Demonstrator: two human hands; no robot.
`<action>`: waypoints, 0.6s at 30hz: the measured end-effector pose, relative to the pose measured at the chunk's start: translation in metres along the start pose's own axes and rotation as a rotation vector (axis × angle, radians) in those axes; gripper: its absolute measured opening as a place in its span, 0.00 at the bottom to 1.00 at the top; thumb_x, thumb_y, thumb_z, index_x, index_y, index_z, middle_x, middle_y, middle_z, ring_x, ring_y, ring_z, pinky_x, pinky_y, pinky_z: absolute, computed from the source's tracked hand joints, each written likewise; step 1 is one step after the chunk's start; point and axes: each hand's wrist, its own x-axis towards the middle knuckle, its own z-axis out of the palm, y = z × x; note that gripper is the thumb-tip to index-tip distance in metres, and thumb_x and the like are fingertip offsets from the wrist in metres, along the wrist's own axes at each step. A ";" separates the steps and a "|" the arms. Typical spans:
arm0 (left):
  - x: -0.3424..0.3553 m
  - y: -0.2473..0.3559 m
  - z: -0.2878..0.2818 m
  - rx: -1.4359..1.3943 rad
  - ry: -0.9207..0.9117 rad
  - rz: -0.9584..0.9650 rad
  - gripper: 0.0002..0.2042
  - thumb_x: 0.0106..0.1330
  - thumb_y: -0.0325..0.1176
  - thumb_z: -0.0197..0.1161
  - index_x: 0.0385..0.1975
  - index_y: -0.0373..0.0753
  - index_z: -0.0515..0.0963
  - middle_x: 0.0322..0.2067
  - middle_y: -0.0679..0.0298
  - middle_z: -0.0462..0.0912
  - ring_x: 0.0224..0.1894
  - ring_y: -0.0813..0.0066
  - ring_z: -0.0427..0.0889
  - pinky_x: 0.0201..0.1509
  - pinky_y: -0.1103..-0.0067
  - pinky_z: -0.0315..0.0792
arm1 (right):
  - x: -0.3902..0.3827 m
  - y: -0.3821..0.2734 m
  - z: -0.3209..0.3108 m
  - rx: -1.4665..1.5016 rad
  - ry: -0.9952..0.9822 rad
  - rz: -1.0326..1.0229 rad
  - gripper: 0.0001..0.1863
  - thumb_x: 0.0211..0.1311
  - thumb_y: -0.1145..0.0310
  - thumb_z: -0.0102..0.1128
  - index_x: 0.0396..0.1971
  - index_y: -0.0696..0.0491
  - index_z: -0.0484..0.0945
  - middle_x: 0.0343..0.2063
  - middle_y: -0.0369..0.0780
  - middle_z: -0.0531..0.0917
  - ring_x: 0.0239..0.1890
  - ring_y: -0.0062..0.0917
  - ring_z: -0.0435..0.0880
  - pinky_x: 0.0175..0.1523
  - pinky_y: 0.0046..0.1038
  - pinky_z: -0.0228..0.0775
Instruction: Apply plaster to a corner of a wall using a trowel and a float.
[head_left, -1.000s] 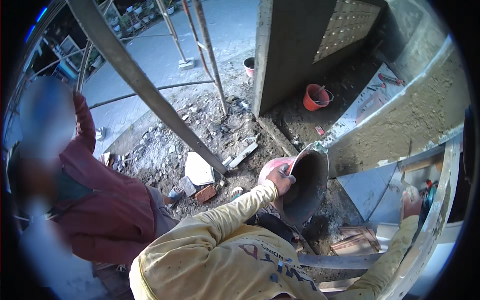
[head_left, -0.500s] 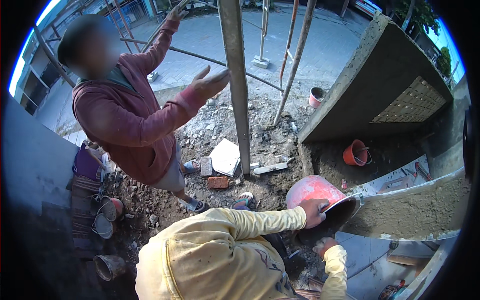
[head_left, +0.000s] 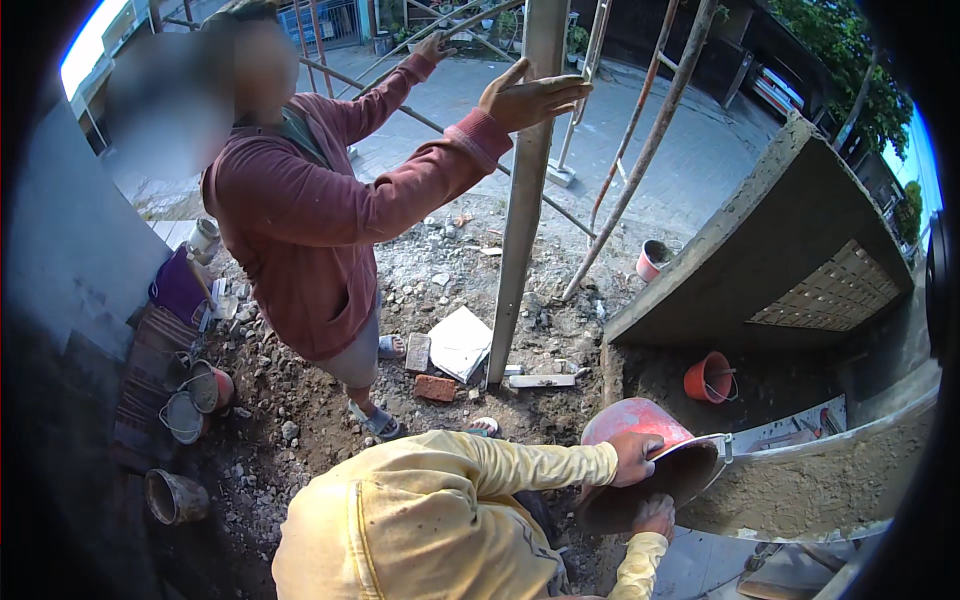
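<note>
A red bucket, smeared with dried mortar, lies tilted on its side in front of me, its dark mouth turned toward the right and toward me. My left hand is closed over the upper rim. At the lower part of the mouth is my right hand, its fingers curled; what they hold, if anything, is hidden. The bucket's inside is too dark to make out. Right beside its rim runs a low wall coated with rough grey mortar.
A co-worker in a maroon hoodie stands at the left, one hand by an upright post. A brick and a white sheet lie on the rubble. Another red bucket stands by a grey panel; several more buckets stand left.
My view has tilted up, so most things sit lower. The co-worker's near hand has risen and moved right, across the post. My left hand keeps its hold on the bucket.
</note>
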 end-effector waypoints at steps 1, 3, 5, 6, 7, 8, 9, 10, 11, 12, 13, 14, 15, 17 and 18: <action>0.001 0.004 -0.002 -0.022 -0.023 0.003 0.11 0.50 0.30 0.60 0.34 0.37 0.73 0.29 0.49 0.77 0.35 0.48 0.78 0.40 0.65 0.71 | -0.007 0.003 -0.008 0.011 0.017 -0.018 0.22 0.54 0.60 0.63 0.46 0.54 0.70 0.41 0.49 0.80 0.48 0.47 0.76 0.49 0.45 0.68; 0.006 0.012 -0.014 -0.026 -0.008 -0.058 0.12 0.50 0.30 0.60 0.36 0.36 0.74 0.31 0.47 0.78 0.37 0.48 0.79 0.42 0.66 0.71 | -0.013 0.005 -0.018 0.138 0.090 -0.059 0.23 0.52 0.62 0.65 0.47 0.51 0.70 0.40 0.48 0.80 0.45 0.48 0.77 0.47 0.45 0.69; 0.007 0.011 -0.027 -0.071 -0.039 -0.164 0.15 0.52 0.32 0.61 0.39 0.34 0.75 0.31 0.50 0.80 0.35 0.61 0.81 0.42 0.70 0.72 | -0.012 -0.004 -0.032 0.103 0.084 -0.005 0.22 0.51 0.60 0.66 0.44 0.50 0.71 0.39 0.47 0.81 0.44 0.47 0.78 0.45 0.45 0.70; 0.007 -0.010 -0.023 -0.164 0.020 -0.106 0.15 0.53 0.32 0.62 0.39 0.33 0.76 0.29 0.53 0.80 0.33 0.67 0.80 0.41 0.73 0.72 | -0.010 0.002 -0.033 0.159 0.059 -0.060 0.23 0.51 0.59 0.66 0.45 0.50 0.71 0.40 0.47 0.81 0.43 0.47 0.78 0.45 0.45 0.70; 0.007 0.014 -0.029 -0.227 0.037 -0.140 0.14 0.52 0.30 0.62 0.38 0.33 0.77 0.29 0.57 0.81 0.33 0.70 0.80 0.41 0.73 0.72 | -0.012 0.009 -0.034 0.155 0.044 -0.034 0.23 0.51 0.56 0.66 0.44 0.49 0.71 0.39 0.47 0.81 0.44 0.46 0.78 0.45 0.45 0.70; 0.010 -0.025 -0.024 -0.106 0.047 -0.145 0.13 0.51 0.27 0.62 0.37 0.33 0.77 0.29 0.61 0.81 0.32 0.73 0.79 0.40 0.76 0.72 | -0.015 0.011 -0.034 0.152 0.022 -0.040 0.22 0.51 0.54 0.65 0.44 0.47 0.72 0.37 0.47 0.81 0.45 0.45 0.79 0.44 0.46 0.70; 0.012 -0.011 -0.023 -0.193 0.022 -0.207 0.11 0.50 0.25 0.62 0.34 0.32 0.77 0.28 0.64 0.80 0.31 0.76 0.77 0.38 0.79 0.72 | -0.021 0.023 -0.024 0.166 0.005 0.004 0.22 0.51 0.54 0.65 0.44 0.47 0.72 0.38 0.46 0.81 0.45 0.45 0.79 0.45 0.45 0.71; 0.013 -0.014 -0.014 -0.295 0.050 -0.135 0.09 0.49 0.24 0.62 0.31 0.32 0.76 0.26 0.66 0.79 0.29 0.78 0.76 0.37 0.81 0.71 | -0.025 0.031 -0.019 0.178 -0.016 0.021 0.22 0.51 0.54 0.65 0.44 0.47 0.72 0.38 0.46 0.81 0.45 0.45 0.79 0.45 0.45 0.71; 0.013 -0.026 -0.010 -0.309 0.022 -0.157 0.12 0.49 0.23 0.62 0.34 0.31 0.77 0.28 0.66 0.80 0.30 0.79 0.76 0.38 0.81 0.71 | -0.032 0.023 -0.034 0.063 -0.071 0.033 0.22 0.52 0.53 0.64 0.44 0.47 0.72 0.40 0.44 0.81 0.45 0.44 0.79 0.47 0.44 0.71; 0.013 -0.037 -0.006 -0.322 0.003 -0.181 0.15 0.48 0.22 0.62 0.38 0.30 0.78 0.31 0.67 0.81 0.32 0.80 0.76 0.39 0.81 0.72 | -0.041 0.025 -0.036 0.070 -0.058 0.063 0.22 0.52 0.53 0.64 0.44 0.47 0.72 0.40 0.44 0.81 0.45 0.44 0.79 0.47 0.44 0.71; 0.011 -0.038 -0.003 -0.295 -0.015 -0.180 0.15 0.48 0.21 0.62 0.39 0.30 0.78 0.31 0.68 0.80 0.32 0.81 0.76 0.39 0.82 0.72 | -0.048 0.028 -0.038 0.075 -0.068 0.063 0.22 0.52 0.52 0.63 0.45 0.46 0.72 0.41 0.43 0.81 0.45 0.43 0.79 0.48 0.44 0.70; 0.011 -0.043 -0.001 -0.295 -0.032 -0.176 0.15 0.48 0.21 0.62 0.39 0.30 0.78 0.31 0.68 0.80 0.32 0.81 0.76 0.39 0.82 0.72 | -0.054 0.028 -0.040 0.080 -0.079 0.058 0.23 0.52 0.51 0.62 0.45 0.46 0.73 0.42 0.43 0.81 0.45 0.42 0.80 0.49 0.45 0.70; 0.013 -0.052 0.001 -0.225 -0.053 -0.209 0.16 0.48 0.21 0.61 0.40 0.30 0.78 0.32 0.67 0.81 0.32 0.81 0.76 0.39 0.82 0.72 | -0.057 0.030 -0.046 0.057 -0.145 0.095 0.24 0.53 0.50 0.61 0.46 0.46 0.73 0.42 0.42 0.81 0.46 0.42 0.80 0.50 0.45 0.69; 0.013 -0.053 0.004 -0.261 -0.091 -0.240 0.17 0.48 0.20 0.60 0.42 0.30 0.77 0.33 0.68 0.81 0.32 0.81 0.77 0.39 0.82 0.72 | -0.067 0.031 -0.059 0.027 -0.154 0.124 0.23 0.53 0.50 0.61 0.46 0.47 0.73 0.41 0.42 0.81 0.46 0.41 0.80 0.49 0.45 0.69; 0.013 -0.053 0.005 -0.261 -0.117 -0.240 0.17 0.48 0.20 0.60 0.42 0.30 0.77 0.33 0.68 0.81 0.32 0.81 0.77 0.39 0.82 0.72 | -0.070 0.032 -0.065 -0.009 -0.167 0.138 0.23 0.53 0.51 0.61 0.45 0.47 0.73 0.41 0.42 0.82 0.45 0.41 0.80 0.49 0.44 0.70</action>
